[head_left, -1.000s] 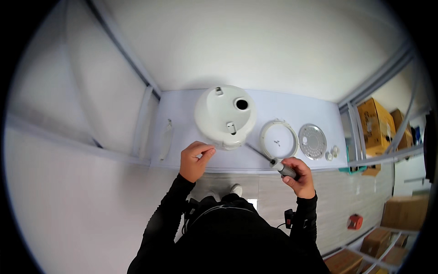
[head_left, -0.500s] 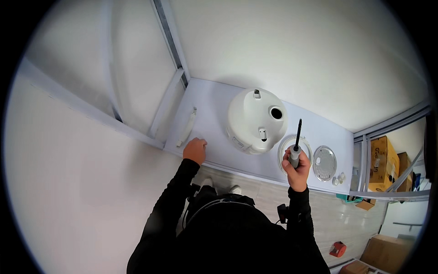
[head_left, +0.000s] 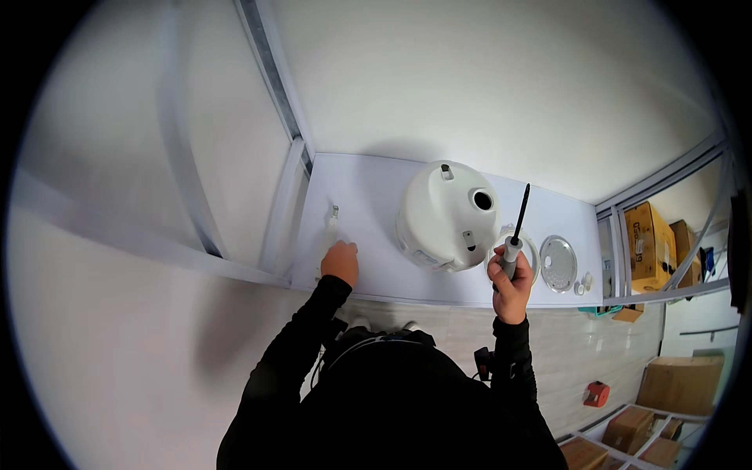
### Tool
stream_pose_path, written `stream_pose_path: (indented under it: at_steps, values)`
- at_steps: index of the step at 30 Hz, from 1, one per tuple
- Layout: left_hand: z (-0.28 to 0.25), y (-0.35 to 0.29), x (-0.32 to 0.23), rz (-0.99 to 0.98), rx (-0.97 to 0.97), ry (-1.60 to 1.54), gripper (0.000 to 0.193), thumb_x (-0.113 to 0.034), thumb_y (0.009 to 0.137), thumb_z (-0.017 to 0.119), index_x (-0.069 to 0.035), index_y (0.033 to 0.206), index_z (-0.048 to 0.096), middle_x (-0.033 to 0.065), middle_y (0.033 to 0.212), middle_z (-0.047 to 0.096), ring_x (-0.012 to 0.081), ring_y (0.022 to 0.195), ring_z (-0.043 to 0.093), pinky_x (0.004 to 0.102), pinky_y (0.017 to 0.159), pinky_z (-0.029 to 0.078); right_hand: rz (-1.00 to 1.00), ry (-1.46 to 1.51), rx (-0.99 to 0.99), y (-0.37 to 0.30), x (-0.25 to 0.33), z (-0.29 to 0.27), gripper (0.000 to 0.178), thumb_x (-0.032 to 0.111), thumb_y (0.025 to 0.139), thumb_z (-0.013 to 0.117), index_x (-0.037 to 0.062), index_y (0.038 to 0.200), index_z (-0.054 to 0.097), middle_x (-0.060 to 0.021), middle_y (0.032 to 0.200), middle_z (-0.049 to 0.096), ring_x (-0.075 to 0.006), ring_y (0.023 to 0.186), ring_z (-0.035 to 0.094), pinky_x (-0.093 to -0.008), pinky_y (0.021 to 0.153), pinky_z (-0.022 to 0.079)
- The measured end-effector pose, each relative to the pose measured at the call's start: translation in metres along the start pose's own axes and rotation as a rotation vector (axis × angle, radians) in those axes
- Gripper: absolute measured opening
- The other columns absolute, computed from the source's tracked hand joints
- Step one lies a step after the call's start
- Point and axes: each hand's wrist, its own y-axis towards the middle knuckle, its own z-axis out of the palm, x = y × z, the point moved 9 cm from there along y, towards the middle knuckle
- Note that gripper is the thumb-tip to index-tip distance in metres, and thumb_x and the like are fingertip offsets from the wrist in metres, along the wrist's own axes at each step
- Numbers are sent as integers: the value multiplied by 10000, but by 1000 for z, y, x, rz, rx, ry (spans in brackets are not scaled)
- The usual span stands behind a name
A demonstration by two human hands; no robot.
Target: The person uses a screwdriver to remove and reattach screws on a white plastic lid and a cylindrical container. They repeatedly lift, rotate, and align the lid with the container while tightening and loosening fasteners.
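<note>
My right hand [head_left: 511,288] grips a screwdriver [head_left: 513,249] by its grey handle, the dark shaft pointing up and away from me. Under that hand lies a white ring-shaped part [head_left: 534,254], partly hidden. On the left, my left hand [head_left: 340,263] is closed, its fingers curled; what they hold, if anything, is hidden. It partly covers a slim white handle-like strip [head_left: 333,227] on the table. Between my hands stands a large rounded white appliance housing [head_left: 439,215], with a round dark hole and two small slots on its upper face.
On the white table [head_left: 368,188], a perforated round plate [head_left: 558,265] lies right of the ring, with small round pieces [head_left: 580,289] beside it. Metal frame posts [head_left: 274,78] and walls bound the table. Cardboard boxes [head_left: 650,247] stand at right; a red object [head_left: 596,394] is on the floor.
The view has shifted a little. My left hand has moved over the white strip, which it was beside before. My right hand still holds the screwdriver, now leaning slightly more to the right.
</note>
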Motion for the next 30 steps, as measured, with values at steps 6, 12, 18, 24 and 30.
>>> stream_pose_path:
  at_steps: [6, 12, 18, 24, 30]
  values:
    - [-21, 4, 2, 54, -6, -15, 126, -93, 910, 604, -87, 1011, 680, 145, 1058, 610, 384, 958, 629, 493, 796, 551, 5, 30, -177, -8, -6, 8, 285, -10, 871, 638, -27, 1152, 590, -4, 799, 520, -108, 695, 473, -254, 640, 361]
    - [-55, -2, -40, 178, -38, -154, 211, -149, 839, 753, -108, 1037, 697, 85, 1033, 632, 335, 970, 641, 460, 789, 554, 24, -108, -285, -17, -24, -12, 148, -5, 841, 636, 22, 987, 639, 15, 858, 568, -61, 728, 483, -228, 646, 379]
    - [-79, -23, -101, 369, -93, -414, 168, -154, 853, 745, -103, 1013, 733, 61, 966, 685, 293, 921, 659, 406, 761, 545, 12, -208, -221, -15, -29, -27, 168, -49, 778, 605, 37, 923, 605, -27, 951, 607, -95, 811, 530, -246, 704, 434]
    - [-78, -53, -148, 441, -224, -496, 222, -126, 837, 764, -90, 1045, 697, 64, 976, 682, 279, 903, 654, 385, 741, 551, 7, -129, -67, -10, -59, -40, 221, -21, 713, 635, 9, 932, 625, -123, 1168, 609, -219, 1061, 578, -353, 941, 462]
    - [-60, -71, -180, 332, -364, -705, 318, -77, 827, 790, -27, 1102, 638, 123, 1034, 673, 300, 940, 672, 379, 765, 567, 21, -61, 147, -8, -78, -37, 316, -19, 695, 640, 14, 1009, 639, -121, 1216, 590, -249, 1112, 587, -373, 983, 459]
